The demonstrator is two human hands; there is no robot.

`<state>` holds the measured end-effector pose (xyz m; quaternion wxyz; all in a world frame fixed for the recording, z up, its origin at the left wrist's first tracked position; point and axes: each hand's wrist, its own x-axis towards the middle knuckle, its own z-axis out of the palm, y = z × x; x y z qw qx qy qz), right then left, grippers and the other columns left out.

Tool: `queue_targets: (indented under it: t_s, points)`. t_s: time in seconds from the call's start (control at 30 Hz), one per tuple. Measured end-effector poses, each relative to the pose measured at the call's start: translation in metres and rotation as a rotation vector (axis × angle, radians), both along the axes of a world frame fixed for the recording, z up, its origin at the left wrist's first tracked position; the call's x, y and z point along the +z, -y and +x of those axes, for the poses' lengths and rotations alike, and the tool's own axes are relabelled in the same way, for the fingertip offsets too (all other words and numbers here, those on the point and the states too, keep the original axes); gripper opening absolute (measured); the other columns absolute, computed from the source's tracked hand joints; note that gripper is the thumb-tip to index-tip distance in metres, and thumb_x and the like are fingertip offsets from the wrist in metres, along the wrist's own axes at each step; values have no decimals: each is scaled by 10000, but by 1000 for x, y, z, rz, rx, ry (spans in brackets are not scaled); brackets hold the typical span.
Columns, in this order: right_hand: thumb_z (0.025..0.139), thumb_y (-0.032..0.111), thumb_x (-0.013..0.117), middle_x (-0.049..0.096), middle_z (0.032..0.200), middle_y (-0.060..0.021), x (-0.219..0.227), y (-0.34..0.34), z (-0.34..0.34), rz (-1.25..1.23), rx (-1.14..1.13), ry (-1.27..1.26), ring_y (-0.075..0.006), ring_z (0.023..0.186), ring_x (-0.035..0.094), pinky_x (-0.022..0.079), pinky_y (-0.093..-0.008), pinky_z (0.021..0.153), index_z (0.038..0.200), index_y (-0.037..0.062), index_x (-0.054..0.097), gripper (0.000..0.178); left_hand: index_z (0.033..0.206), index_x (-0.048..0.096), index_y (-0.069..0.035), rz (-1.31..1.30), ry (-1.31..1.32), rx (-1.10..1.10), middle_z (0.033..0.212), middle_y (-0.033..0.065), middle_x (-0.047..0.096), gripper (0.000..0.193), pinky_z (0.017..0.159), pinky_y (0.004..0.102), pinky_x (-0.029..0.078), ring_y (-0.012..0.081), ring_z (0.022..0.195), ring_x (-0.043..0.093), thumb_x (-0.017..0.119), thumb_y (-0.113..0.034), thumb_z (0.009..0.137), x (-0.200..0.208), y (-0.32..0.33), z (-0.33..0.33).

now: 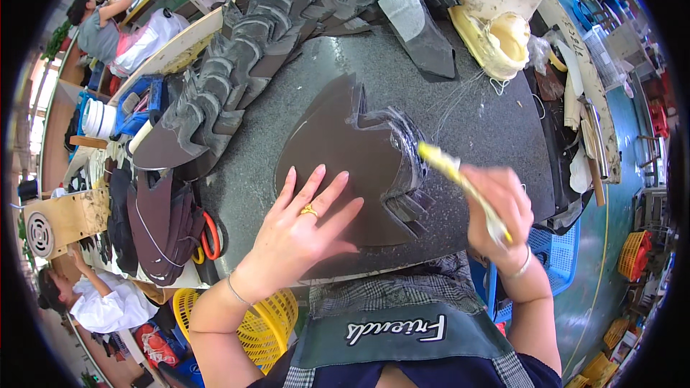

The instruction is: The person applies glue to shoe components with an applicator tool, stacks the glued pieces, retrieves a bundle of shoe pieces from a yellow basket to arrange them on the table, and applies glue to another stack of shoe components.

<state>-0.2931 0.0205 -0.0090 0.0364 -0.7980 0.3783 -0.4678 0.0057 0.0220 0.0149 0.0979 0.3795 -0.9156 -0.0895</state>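
Note:
A fanned stack of dark brown shoe-upper pieces lies on the grey speckled tabletop in front of me. My left hand rests flat on the top piece, fingers spread, a gold-coloured ring on one of them. In my right hand is a slim yellow and white brush, held at a slant. Its yellow tip is at the notched right edge of the stack; whether it touches cannot be made out. Whitish wet-looking smears show along those layered edges. Motion slightly blurs my right hand.
Overlapping dark pieces curve along the table's far left. Beyond the stack stands a cream container with a round opening. Orange-handled scissors and bundled brown pieces lie at left. A yellow basket is below the table; two people work farther left.

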Motion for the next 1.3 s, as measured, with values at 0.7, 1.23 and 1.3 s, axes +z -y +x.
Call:
queue_targets:
  t_s: [0.7,1.23,1.3]
  points:
    - [753,-96,638,689,877,-156,20,114,51,130,157,146,-329,791,680,543,-368,697,918,8,706,207,1069,646,-19,22,-58,-25,1420,114,542,589,1127,563,348,363,1355,465,841,-380,646,-4,3,5]
    - [876,-17,706,695,867,-50,-13,39,-17,757,-24,446,-82,787,618,499,-220,682,990,-11,695,114,1035,641,29,136,-515,648,799,172,689,207,677,364,518,274,746,700,582,-166,995,-16,21,-5]
    - [874,-47,685,713,895,-82,1,49,-17,645,13,354,-123,810,652,520,-246,710,991,-12,697,123,960,639,62,417,-787,722,727,121,651,285,633,334,465,135,656,578,568,-209,1015,-12,46,12]
